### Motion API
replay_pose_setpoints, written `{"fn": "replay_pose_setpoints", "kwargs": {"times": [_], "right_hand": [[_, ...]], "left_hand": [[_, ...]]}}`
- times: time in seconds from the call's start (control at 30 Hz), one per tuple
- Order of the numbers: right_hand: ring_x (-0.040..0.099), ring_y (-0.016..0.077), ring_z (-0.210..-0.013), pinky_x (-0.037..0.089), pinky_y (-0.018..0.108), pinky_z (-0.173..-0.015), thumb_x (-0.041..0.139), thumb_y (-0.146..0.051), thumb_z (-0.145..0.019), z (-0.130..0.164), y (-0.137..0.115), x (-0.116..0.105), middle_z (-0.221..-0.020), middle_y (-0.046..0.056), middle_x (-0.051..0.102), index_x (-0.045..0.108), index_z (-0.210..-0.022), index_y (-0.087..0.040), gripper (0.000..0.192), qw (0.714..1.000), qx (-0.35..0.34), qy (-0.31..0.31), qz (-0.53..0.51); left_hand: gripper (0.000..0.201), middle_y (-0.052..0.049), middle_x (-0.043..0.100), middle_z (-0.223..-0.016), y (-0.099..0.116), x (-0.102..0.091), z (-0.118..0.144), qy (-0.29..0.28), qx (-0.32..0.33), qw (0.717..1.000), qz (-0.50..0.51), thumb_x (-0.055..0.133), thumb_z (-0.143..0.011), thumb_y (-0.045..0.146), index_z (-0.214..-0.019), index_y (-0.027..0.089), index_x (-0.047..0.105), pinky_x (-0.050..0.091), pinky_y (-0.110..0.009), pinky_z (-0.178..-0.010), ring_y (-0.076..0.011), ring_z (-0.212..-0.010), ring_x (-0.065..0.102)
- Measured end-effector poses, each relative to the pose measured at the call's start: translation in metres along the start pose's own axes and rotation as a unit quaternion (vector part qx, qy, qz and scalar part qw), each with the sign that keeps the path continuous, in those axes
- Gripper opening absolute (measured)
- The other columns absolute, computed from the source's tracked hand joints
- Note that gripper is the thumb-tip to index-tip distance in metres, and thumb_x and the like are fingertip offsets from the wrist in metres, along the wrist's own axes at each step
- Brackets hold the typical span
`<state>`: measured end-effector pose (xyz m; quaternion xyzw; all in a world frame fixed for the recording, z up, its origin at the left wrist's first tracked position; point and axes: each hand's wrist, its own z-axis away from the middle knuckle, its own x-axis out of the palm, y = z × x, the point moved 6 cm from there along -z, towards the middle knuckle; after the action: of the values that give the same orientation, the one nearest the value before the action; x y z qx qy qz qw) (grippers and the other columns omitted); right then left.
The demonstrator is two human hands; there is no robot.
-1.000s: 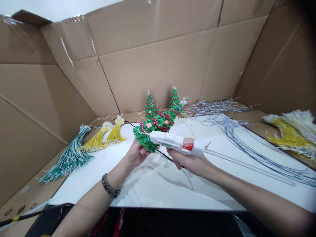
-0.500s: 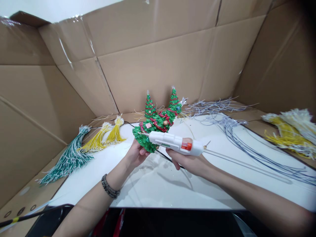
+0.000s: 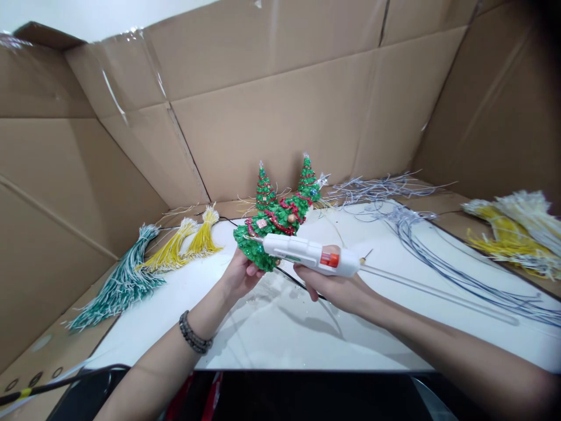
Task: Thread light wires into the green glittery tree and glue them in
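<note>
My left hand [image 3: 242, 273] grips a small decorated Christmas tree [image 3: 274, 217] by its base and holds it tilted, top toward the far right. The tree is green with red garlands, little baubles and a clear star at its tip. My right hand [image 3: 335, 287] is wrapped around a white hot glue gun [image 3: 302, 250] with an orange switch. Its nozzle is at the lower part of the tree; whether it touches cannot be told. A long glue stick [image 3: 438, 292] sticks out of the gun's back. Two smaller trees [image 3: 265, 190] stand behind.
Bundles of green [image 3: 118, 283] and yellow wires [image 3: 202, 237] lie at left on the white board [image 3: 245, 345]. Grey-blue wires [image 3: 442, 263] spread over the right side, beside yellow and white bundles [image 3: 511, 234]. Cardboard walls [image 3: 272, 117] enclose the back and sides.
Almost nothing differs. The whole view has shifted very slightly; both hands keep the tree and glue gun in the same pose.
</note>
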<state>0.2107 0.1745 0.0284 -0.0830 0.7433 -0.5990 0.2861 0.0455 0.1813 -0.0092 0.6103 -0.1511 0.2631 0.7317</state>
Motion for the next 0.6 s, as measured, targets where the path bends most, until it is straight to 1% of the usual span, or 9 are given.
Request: {"fn": "replay_pose_setpoints", "kwargs": {"times": [0.17, 0.37, 0.5, 0.6], "right_hand": [[0.048, 0.0120, -0.039, 0.040, 0.023, -0.043, 0.055, -0.036, -0.073, 0.0018, -0.0019, -0.0020, -0.040, -0.005, 0.046, 0.048, -0.056, -0.023, 0.023, 1.000, 0.000, 0.010, -0.005], [0.048, 0.0125, -0.039, 0.041, 0.024, -0.043, 0.057, -0.035, -0.073, 0.0019, 0.0011, -0.0022, -0.039, -0.005, 0.046, 0.052, -0.057, -0.022, 0.020, 1.000, 0.006, 0.006, -0.007], [0.048, 0.0122, -0.040, 0.042, 0.023, -0.044, 0.058, -0.033, -0.073, 0.0021, -0.0009, -0.0026, -0.040, -0.005, 0.048, 0.053, -0.058, -0.022, 0.019, 1.000, 0.004, 0.006, -0.010], [0.046, 0.0114, -0.040, 0.040, 0.023, -0.042, 0.059, -0.033, -0.071, 0.0022, -0.0013, -0.0033, -0.042, -0.004, 0.049, 0.052, -0.057, -0.022, 0.020, 1.000, 0.019, 0.008, -0.012]], "left_hand": [[0.019, 0.012, 0.024, -0.029, 0.0016, 0.0004, 0.0006, -0.008, 0.003, 1.000, -0.002, 0.065, -0.084, 0.017, -0.068, 0.017, 0.056, 0.034, -0.013, -0.038, -0.0054, -0.028, 0.028], [0.024, 0.011, 0.023, -0.029, 0.0021, 0.0001, 0.0012, -0.001, 0.003, 1.000, 0.006, 0.062, -0.086, 0.014, -0.064, 0.017, 0.053, 0.034, -0.013, -0.037, -0.0059, -0.028, 0.030], [0.027, 0.011, 0.024, -0.028, 0.0021, -0.0003, 0.0016, 0.017, 0.004, 1.000, 0.010, 0.057, -0.087, 0.012, -0.061, 0.017, 0.052, 0.029, -0.012, -0.034, -0.0057, -0.027, 0.028], [0.028, 0.010, 0.023, -0.028, 0.0023, 0.0020, 0.0019, 0.015, 0.006, 1.000, 0.016, 0.057, -0.087, 0.012, -0.060, 0.017, 0.050, 0.027, -0.012, -0.033, -0.0053, -0.027, 0.027]]}}
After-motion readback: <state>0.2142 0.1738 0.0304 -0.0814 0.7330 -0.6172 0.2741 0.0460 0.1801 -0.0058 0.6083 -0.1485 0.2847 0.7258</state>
